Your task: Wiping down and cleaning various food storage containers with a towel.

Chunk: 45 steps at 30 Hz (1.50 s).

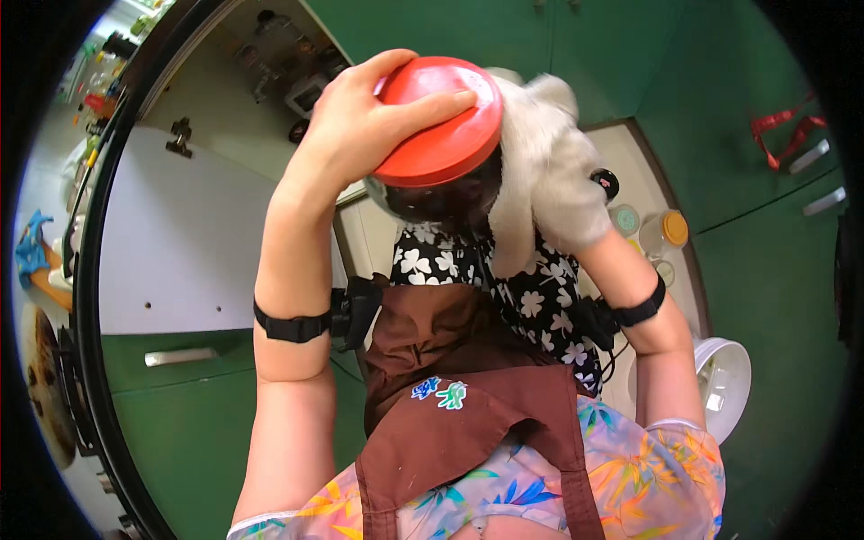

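My left hand (364,128) grips a large jar by its red lid (445,145), thumb across the top and fingers over the far rim. Below the lid, the jar's dark, see-through body (432,199) shows; I cannot tell what is in it. An off-white cloth (533,148) covers my right hand (567,196) and lies against the jar's right side, one flap hanging down. The fingers under the cloth are hidden. Both hands are raised in front of my lap, above patterned black trousers (533,297) and a brown apron (466,432).
Several lidded jars, one with an orange lid (674,227), stand on the floor at right. A white bucket (725,391) is by my right elbow. Green cabinets (763,283) surround me; a cabinet compartment (229,88) with stored items is open at left, below the dark counter edge (91,270).
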Available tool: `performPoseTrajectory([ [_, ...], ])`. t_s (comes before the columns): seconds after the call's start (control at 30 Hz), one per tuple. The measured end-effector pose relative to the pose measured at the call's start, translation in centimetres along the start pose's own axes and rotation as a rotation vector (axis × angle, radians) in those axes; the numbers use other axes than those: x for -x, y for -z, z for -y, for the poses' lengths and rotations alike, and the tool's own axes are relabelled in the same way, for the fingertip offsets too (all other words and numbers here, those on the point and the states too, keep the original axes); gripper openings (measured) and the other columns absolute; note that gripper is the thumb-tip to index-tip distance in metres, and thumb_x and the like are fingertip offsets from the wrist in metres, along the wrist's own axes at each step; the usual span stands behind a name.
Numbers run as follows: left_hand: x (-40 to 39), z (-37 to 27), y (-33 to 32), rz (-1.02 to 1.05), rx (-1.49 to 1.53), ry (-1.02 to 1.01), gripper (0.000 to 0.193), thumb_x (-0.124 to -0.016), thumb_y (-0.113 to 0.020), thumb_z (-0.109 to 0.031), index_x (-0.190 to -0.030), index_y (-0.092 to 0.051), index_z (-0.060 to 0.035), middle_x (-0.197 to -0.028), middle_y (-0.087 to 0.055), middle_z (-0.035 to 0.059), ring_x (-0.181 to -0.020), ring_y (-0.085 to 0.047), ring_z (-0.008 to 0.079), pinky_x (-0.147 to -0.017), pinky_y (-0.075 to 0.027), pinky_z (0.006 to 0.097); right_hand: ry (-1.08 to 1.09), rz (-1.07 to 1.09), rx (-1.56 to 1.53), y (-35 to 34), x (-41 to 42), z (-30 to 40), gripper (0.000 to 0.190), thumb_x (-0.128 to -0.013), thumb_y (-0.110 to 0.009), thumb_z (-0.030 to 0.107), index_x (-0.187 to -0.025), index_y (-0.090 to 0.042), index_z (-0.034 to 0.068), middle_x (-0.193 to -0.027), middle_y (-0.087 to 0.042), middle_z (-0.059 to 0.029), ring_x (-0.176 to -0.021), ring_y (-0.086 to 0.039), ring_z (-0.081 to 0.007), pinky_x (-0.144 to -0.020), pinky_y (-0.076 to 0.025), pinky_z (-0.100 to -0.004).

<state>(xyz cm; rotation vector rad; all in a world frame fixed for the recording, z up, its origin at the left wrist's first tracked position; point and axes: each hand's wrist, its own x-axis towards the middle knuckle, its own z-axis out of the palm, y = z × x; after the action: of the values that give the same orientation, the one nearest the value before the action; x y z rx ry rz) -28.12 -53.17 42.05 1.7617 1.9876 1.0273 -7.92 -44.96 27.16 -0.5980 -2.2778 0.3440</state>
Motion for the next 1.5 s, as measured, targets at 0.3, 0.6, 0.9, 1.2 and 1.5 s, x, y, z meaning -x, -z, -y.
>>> performPoseTrajectory([
  [0.3,0.6,1.9,0.0,-0.04,-0.107,-0.05,0.073,-0.075,-0.08,-0.05,-0.12,-0.064,0.0058,-0.104,-0.07,0.0162,-0.092,-0.068,0.0188,-0.083,-0.054,0.0303,0.098,0.252,0.634,6.1,-1.8,11.7,0.019,-0.093,-0.058,0.025,-0.096,-0.062,0.007,-0.092,-0.064,-0.0135,-0.086,-0.064,-0.0255,-0.076,-0.053,-0.0374],
  [0.6,1.9,1.3,1.0,-0.041,-0.173,-0.023,0.092,-0.064,-0.072,-0.067,-0.124,-0.065,0.0015,-0.115,-0.068,0.0225,-0.107,-0.067,0.0333,-0.096,-0.051,0.0378,0.092,0.893,0.75,6.2,-3.2,16.0,0.056,-0.096,-0.055,0.019,-0.147,-0.038,0.006,-0.142,-0.047,-0.0155,-0.132,-0.046,-0.0287,-0.11,-0.037,-0.0391],
  [0.9,1.3,-0.7,0.5,-0.048,-0.22,0.011,0.088,-0.07,-0.076,-0.061,-0.129,-0.06,0.0033,-0.116,-0.067,0.0229,-0.105,-0.067,0.0294,-0.094,-0.051,0.0363,0.107,0.46,-0.942,0.1,2.7,6.2,0.058,-0.097,-0.058,0.021,-0.15,-0.035,0.011,-0.152,-0.038,-0.009,-0.141,-0.035,-0.0224,-0.12,-0.025,-0.0378],
  [1.2,0.0,-0.5,1.1,0.033,0.034,0.032,0.077,-0.075,-0.078,-0.049,-0.127,-0.059,0.0051,-0.111,-0.068,0.0193,-0.1,-0.066,0.0235,-0.089,-0.052,0.0337,-0.057,0.13,-1.022,5.0,5.1,1.9,0.035,-0.095,-0.057,0.012,-0.128,-0.052,0.006,-0.11,-0.06,-0.0065,-0.103,-0.058,-0.0205,-0.091,-0.049,-0.0362],
  [1.5,-1.2,-1.2,-0.5,-0.015,0.116,0.011,0.064,-0.079,-0.08,-0.032,-0.123,-0.058,0.0084,-0.106,-0.066,0.0164,-0.093,-0.065,0.0192,-0.084,-0.052,0.0309,-0.632,-0.303,-2.44,3.6,-3.3,6.0,0.029,-0.104,-0.038,0.027,-0.104,-0.059,0.008,-0.083,-0.058,-0.0053,-0.08,-0.061,-0.0176,-0.071,-0.052,-0.0351],
])
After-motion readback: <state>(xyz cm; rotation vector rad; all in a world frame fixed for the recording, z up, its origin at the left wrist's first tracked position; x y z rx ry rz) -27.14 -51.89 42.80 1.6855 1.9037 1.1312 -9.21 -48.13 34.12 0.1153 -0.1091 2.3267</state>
